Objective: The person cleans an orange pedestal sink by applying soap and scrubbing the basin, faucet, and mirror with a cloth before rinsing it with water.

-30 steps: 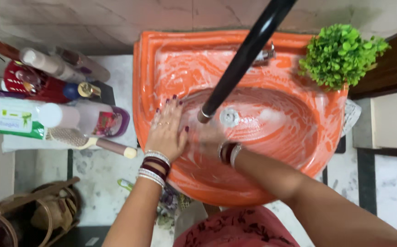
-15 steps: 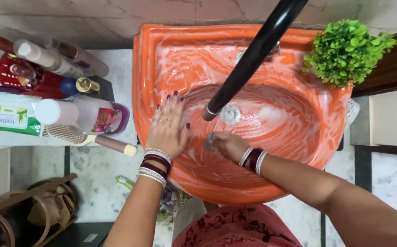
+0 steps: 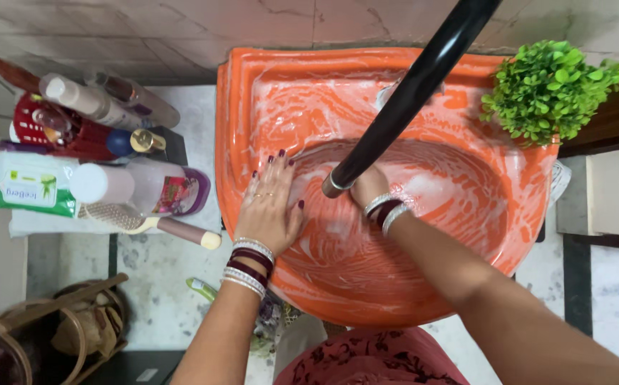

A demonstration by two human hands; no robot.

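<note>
Flat and open, our left hand point(image 3: 270, 207) presses palm-down on the left inner slope of the orange sink point(image 3: 252, 107), fingers spread and gripping nothing, the dark-painted nails pointing toward the back wall. Our right hand point(image 3: 368, 187) reaches into the middle of the basin, and we cannot tell whether it is closed on anything, because the black pole point(image 3: 413, 93) that slants down from the top of the view crosses right over its fingers; only the back of the hand and the bangled wrist show. We see white soapy streaks smeared across the basin and its rim, and both our hands sit amid them. Bangles point(image 3: 247, 260) in silver and maroon ring our left wrist. On the back right corner of the sink's rim stands a small green plant point(image 3: 552, 85). To the left of the sink, on a shelf, lie a red basket point(image 3: 53, 128) of bottles, a white bottle with a purple base point(image 3: 145, 187), a green-and-white tube point(image 3: 28, 185) and a hairbrush point(image 3: 145, 222) whose handle points toward the sink. Below, near the bottom left corner, a brown bag point(image 3: 53, 324) rests on the floor.
</note>
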